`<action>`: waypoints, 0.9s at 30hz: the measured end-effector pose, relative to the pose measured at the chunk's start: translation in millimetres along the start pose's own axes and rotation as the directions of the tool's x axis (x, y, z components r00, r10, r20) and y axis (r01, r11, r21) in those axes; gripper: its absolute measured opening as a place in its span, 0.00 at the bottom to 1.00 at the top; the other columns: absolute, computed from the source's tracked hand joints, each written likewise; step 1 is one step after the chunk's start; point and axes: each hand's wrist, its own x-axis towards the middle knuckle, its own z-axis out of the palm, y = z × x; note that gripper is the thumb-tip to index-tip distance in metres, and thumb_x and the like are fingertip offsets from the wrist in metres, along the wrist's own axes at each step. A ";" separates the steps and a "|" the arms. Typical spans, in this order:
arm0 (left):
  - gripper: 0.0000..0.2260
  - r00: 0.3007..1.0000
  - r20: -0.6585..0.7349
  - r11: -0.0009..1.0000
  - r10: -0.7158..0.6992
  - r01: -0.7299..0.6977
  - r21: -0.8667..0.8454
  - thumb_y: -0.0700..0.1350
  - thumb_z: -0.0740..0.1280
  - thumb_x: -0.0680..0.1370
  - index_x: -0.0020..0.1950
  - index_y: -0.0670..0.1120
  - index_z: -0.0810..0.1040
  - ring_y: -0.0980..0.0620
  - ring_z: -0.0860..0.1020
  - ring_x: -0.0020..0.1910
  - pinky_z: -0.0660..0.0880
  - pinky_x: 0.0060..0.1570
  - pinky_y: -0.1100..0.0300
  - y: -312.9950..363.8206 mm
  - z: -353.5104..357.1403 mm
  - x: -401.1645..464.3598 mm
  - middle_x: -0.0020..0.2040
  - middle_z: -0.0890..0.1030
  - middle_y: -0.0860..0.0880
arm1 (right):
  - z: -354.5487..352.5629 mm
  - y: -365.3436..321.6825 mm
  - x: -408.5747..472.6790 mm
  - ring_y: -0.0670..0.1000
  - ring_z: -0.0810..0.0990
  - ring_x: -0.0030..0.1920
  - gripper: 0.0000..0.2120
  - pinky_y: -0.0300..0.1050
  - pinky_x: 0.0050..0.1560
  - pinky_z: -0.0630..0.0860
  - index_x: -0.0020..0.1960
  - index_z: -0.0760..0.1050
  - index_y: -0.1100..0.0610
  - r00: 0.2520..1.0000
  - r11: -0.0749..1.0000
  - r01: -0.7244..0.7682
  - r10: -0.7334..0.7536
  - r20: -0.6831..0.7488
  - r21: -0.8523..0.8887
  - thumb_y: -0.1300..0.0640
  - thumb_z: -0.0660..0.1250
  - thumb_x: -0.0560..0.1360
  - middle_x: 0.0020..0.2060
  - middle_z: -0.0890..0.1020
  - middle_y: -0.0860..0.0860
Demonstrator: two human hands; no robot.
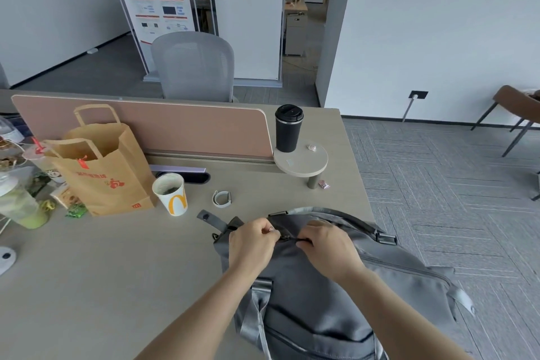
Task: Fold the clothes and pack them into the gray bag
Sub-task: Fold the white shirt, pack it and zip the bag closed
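Note:
The gray bag (pixel 388 280) lies on the desk at the front right, its far end hanging past the desk's right edge. My left hand (pixel 252 244) pinches the bag's fabric by the top zipper. Beside it, my right hand (pixel 327 245) grips a dark zipper pull on the same zipper line. The two hands almost touch. No clothes are visible; the bag's inside is hidden.
A brown paper bag (pixel 102 172), a white paper cup (pixel 172 194) and a gray wristband (pixel 221 199) stand on the beige desk (pixel 102 266) to the left. A black tumbler (pixel 287 131) sits on a round shelf. Drinks and snacks crowd the far left edge.

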 end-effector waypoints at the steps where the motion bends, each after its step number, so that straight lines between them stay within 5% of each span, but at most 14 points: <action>1: 0.11 1.000 -0.002 1.000 -0.007 0.007 -0.021 0.47 0.67 0.71 0.31 0.46 0.71 0.47 0.75 0.35 0.66 0.42 0.54 0.4 0.6 0.7 0.25 0.73 0.51 | 0.4 -0.4 0.5 0.53 0.78 0.50 0.05 0.46 0.44 0.72 0.46 0.80 0.53 1.000 1.000 -0.006 0.006 0.005 0.018 0.52 0.67 0.76 0.45 0.79 0.46; 6: 0.09 0.991 0.113 0.988 0.066 -0.048 -0.149 0.48 0.68 0.71 0.33 0.48 0.73 0.52 0.70 0.30 0.66 0.35 0.57 -2.1 0.2 2.4 0.25 0.72 0.54 | -1.6 4.7 1.9 0.50 0.75 0.46 0.02 0.47 0.44 0.72 0.43 0.77 0.53 0.998 0.994 -0.063 0.061 0.025 0.091 0.55 0.69 0.72 0.42 0.76 0.44; 13: 0.06 0.963 0.216 0.967 0.161 -0.110 -0.228 0.47 0.70 0.72 0.36 0.48 0.79 0.57 0.70 0.30 0.67 0.37 0.59 0.6 1.1 3.9 0.30 0.77 0.51 | 2.1 1.1 2.4 0.49 0.76 0.44 0.02 0.48 0.45 0.74 0.42 0.79 0.54 0.992 0.976 -0.126 0.121 0.037 0.177 0.56 0.71 0.70 0.40 0.77 0.45; 21: 0.10 0.936 0.328 0.968 0.130 -0.048 -0.248 0.48 0.64 0.72 0.39 0.45 0.82 0.55 0.69 0.33 0.65 0.39 0.56 -0.5 -10.4 8.6 0.30 0.74 0.50 | 2.6 -9.6 2.5 0.43 0.76 0.42 0.04 0.43 0.42 0.75 0.41 0.77 0.40 0.989 0.952 -0.140 0.150 -0.017 0.271 0.48 0.71 0.70 0.37 0.76 0.41; 24: 0.10 0.940 0.323 0.963 0.107 -0.017 -0.270 0.47 0.63 0.70 0.39 0.48 0.83 0.54 0.80 0.41 0.73 0.48 0.56 -5.2 -15.2 14.6 0.36 0.83 0.55 | 4.4 -14.6 3.8 0.44 0.76 0.42 0.03 0.45 0.43 0.75 0.43 0.80 0.43 0.986 0.957 -0.146 0.160 -0.038 0.252 0.50 0.71 0.71 0.35 0.75 0.39; 27: 0.09 0.928 0.350 0.988 0.125 -0.084 -0.129 0.40 0.65 0.74 0.49 0.52 0.81 0.55 0.81 0.46 0.75 0.53 0.60 -9.7 -20.3 14.8 0.41 0.84 0.55 | 7.3 -15.1 3.0 0.44 0.76 0.42 0.03 0.44 0.42 0.75 0.43 0.81 0.45 0.978 0.939 -0.163 0.194 -0.074 0.302 0.53 0.71 0.70 0.34 0.75 0.38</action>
